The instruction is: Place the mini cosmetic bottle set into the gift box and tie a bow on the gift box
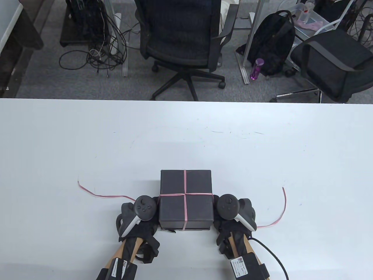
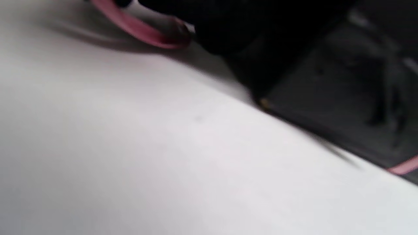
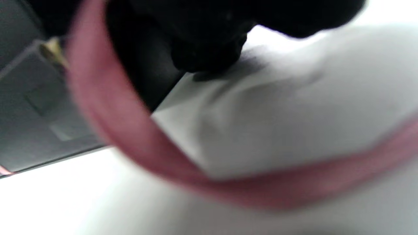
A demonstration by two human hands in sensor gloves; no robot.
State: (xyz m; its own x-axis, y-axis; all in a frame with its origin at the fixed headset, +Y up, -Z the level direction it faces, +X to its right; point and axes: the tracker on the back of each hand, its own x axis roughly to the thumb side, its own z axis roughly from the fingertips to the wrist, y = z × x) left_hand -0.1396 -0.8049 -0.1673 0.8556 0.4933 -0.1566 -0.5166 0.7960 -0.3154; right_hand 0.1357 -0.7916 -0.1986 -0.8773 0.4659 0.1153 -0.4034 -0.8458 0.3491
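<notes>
beside the gift box (image 1: 185,199), both hands flank it, each seemingly holding a pink ribbon (image 1: 100,195) end.

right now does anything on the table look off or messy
Nothing looks damaged or spilled. The black box sits square and closed, with the pink ribbon crossed neatly over its lid. There is no bow yet: both ribbon ends trail loose across the white table, one out to each side of the box.

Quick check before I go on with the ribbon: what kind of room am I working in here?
Most likely an office or lab workspace: black swivel office chairs behind the white table, tangled cables on grey carpet, and a backpack on the floor.
</notes>
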